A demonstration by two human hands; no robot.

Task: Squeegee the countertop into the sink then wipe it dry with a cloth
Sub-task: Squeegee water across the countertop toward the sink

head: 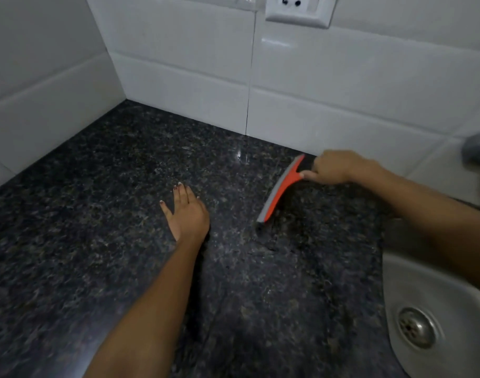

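Observation:
An orange and grey squeegee (281, 188) lies with its blade on the dark speckled granite countertop (97, 214), near the back wall. My right hand (334, 167) grips its black handle, fingers curled round it. My left hand (185, 211) rests flat on the countertop to the left of the squeegee, fingers straight. A steel sink (424, 290) with a round drain (414, 327) sits at the lower right, under my right forearm. No cloth is in view.
White tiled walls (192, 72) meet in a corner at the back left. A wall socket (298, 9) hangs above the counter. A chrome tap (478, 151) shows at the right edge.

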